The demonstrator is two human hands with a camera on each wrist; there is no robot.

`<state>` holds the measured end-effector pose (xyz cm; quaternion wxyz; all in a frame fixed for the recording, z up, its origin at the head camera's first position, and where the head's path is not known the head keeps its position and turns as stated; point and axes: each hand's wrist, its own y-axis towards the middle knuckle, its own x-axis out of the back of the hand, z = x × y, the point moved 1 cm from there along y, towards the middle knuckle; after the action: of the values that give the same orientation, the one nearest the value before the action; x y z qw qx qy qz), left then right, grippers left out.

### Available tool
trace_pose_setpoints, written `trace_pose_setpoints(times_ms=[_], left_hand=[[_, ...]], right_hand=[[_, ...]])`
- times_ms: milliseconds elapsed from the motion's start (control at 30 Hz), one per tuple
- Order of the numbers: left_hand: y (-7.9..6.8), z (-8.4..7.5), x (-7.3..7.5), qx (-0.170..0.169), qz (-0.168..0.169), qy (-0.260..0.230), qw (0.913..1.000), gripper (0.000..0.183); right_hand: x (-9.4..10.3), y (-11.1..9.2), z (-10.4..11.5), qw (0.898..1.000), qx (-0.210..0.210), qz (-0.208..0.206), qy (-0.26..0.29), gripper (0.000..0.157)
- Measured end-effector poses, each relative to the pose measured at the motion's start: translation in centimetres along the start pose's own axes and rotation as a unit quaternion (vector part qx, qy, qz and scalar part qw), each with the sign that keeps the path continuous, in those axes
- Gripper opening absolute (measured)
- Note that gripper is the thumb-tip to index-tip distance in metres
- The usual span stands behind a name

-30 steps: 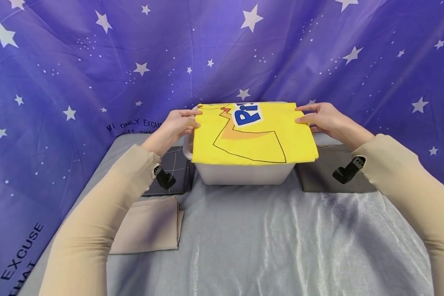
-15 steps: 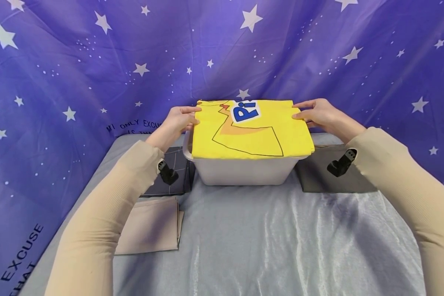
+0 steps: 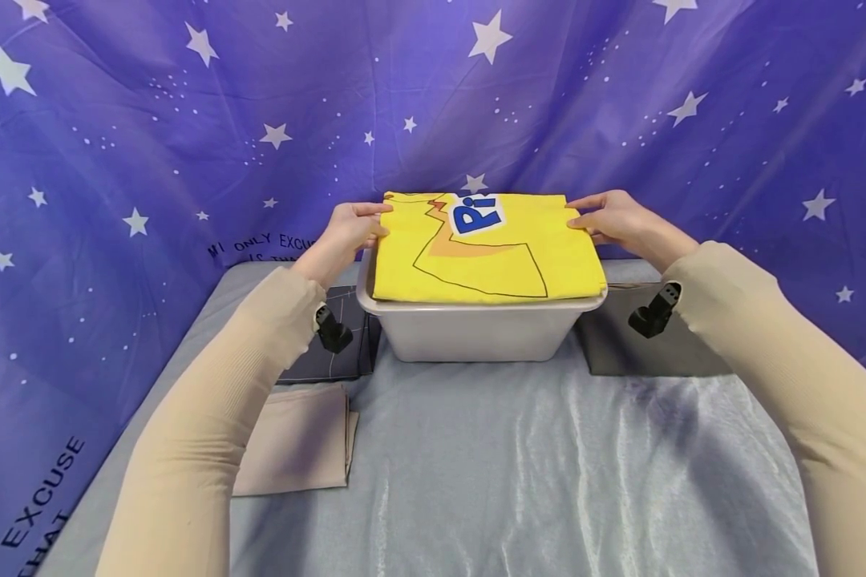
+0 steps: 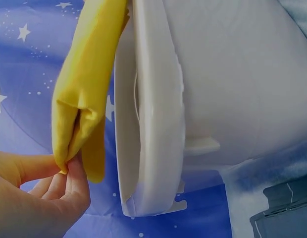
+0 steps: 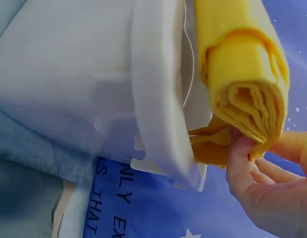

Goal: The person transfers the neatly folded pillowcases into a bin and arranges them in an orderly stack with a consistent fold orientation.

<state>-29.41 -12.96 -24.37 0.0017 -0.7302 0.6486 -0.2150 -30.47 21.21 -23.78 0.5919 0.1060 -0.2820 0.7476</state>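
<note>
A folded yellow cloth (image 3: 491,272) with a printed outline and blue letters lies level over the opening of a white plastic bin (image 3: 476,335). My left hand (image 3: 348,234) pinches its left edge between thumb and fingers. On the opposite side, my right hand (image 3: 624,224) pinches the right edge. The left wrist view has the cloth's end (image 4: 89,84) apart from the bin rim (image 4: 161,109), with the thumb and fingers meeting on its lower corner. Several rolled layers (image 5: 250,109) show in the right wrist view, above the fingers. What the bin holds is hidden.
A dark folded cloth with pale lines (image 3: 332,353) lies left of the bin, and a beige folded cloth (image 3: 299,441) nearer me. A dark grey folded cloth (image 3: 642,340) is at right. A purple star-printed curtain (image 3: 433,96) hangs behind.
Both hands have carried the yellow cloth back and slightly left over the bin. Its front edge now sits inside the bin's front rim, which has come into view. The grips are unchanged.
</note>
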Motion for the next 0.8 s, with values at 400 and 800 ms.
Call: trace_pose_setpoints(times_ms=[400,800], left_hand=[[0.51,-0.05,-0.14,-0.015,-0.007,-0.009,0.9998,0.041],[0.96,0.28,-0.64,-0.026,-0.017,0.012,0.9994,0.042]], right_hand=[[-0.39,0.47,0.53,1.0,-0.006,0.004,-0.026,0.053],[-0.45,0.85,0.13,1.0,-0.007,0.001,-0.015,0.053]])
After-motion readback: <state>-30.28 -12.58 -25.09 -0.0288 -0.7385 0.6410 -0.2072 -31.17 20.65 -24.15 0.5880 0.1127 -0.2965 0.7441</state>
